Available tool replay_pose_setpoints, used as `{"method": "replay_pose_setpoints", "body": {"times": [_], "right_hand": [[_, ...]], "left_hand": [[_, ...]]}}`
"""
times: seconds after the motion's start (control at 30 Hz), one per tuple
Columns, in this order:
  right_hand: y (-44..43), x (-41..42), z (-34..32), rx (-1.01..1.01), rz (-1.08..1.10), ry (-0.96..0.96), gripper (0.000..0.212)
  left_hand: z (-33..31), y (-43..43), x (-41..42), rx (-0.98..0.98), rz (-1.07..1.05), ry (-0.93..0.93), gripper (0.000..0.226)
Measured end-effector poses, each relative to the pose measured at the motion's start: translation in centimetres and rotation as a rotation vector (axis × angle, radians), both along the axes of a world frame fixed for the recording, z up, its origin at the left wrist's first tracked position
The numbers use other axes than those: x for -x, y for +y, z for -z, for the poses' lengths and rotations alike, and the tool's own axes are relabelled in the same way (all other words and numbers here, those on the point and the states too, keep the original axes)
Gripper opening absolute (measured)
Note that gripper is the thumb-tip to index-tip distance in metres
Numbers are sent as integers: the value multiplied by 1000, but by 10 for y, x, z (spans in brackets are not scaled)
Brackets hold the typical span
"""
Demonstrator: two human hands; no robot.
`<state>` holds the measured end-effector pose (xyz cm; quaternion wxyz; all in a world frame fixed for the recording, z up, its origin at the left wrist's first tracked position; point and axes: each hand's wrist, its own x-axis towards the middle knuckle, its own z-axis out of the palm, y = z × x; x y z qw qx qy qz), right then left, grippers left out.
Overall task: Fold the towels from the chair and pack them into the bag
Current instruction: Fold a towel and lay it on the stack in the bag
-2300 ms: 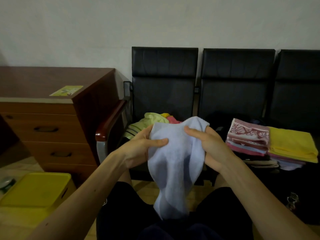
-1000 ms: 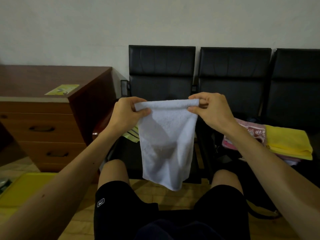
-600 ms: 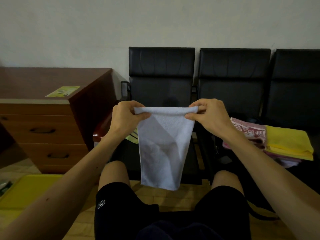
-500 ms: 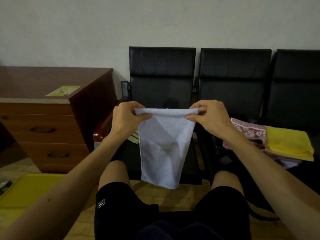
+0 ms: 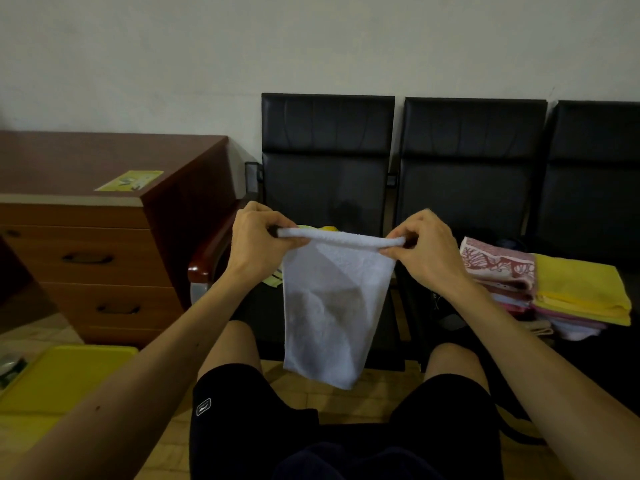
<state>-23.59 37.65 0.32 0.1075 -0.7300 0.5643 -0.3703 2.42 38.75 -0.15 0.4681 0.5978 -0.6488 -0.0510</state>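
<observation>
Three black chairs (image 5: 471, 174) are seen in a row. On the seats to the right a stack of folded towels (image 5: 554, 289) is laid, so part of the folding is judged done. No bag can be made out with certainty, and packing is judged not yet begun. A white towel (image 5: 332, 306) is held hanging above the knees, its top edge stretched level: the grip of the left hand (image 5: 258, 244) and of the right hand (image 5: 424, 251) is pinched on a top corner each. Scraps of unfolded towels (image 5: 272, 281) are glimpsed behind it on the left seat. A yellow leaflet (image 5: 130, 180) on the drawer unit (image 5: 104, 258) and a small logo (image 5: 203, 407) on the shorts (image 5: 242, 431) are noted, but nothing can be read.
</observation>
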Motion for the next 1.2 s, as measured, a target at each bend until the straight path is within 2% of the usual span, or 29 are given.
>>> {"method": "replay_pose_setpoints", "body": {"times": [0.07, 0.23, 0.33, 0.43, 0.53, 0.6, 0.67, 0.73, 0.8, 0.93, 1.03, 1.07, 1.17, 1.2], "right_hand": [[1, 4, 3, -34, -58, -75, 10], [12, 15, 10, -395, -301, -482, 9], [14, 16, 18, -458, -354, -646, 8], [14, 16, 23, -525, -394, -937, 12], [19, 8, 28, -579, -407, -1207, 32], [29, -4, 44, -638, -386, -1235, 37], [42, -16, 72, -786, -428, -1177, 46], [59, -25, 94, -918, -454, -1061, 36], [68, -29, 107, -957, -465, -982, 32], [73, -32, 111, -963, -449, -1087, 31], [74, -27, 107, -961, -422, -1099, 30], [73, -26, 104, -959, -416, -1081, 36], [75, -21, 100, -991, -405, -1100, 79], [76, -20, 96, -987, -411, -1143, 73]], "left_hand": [[0, 2, -1, -23, 91, 83, 14], [1, 10, -4, -166, 414, 354, 11], [2, 16, -3, -254, 559, 378, 17], [1, 21, 3, -295, 610, 392, 24], [-5, 25, 15, -274, 596, 396, 37], [-9, 27, 21, -244, 587, 411, 38], [-11, 29, 26, -224, 596, 451, 31], [-12, 29, 28, -187, 577, 467, 23], [-11, 30, 26, -152, 538, 468, 20], [-8, 27, 14, -159, 500, 517, 35], [1, 21, 4, -217, 493, 649, 46], [4, 20, 2, -231, 483, 695, 45], [14, 15, -4, -274, 405, 784, 34], [17, 14, -6, -291, 380, 787, 33]]}}
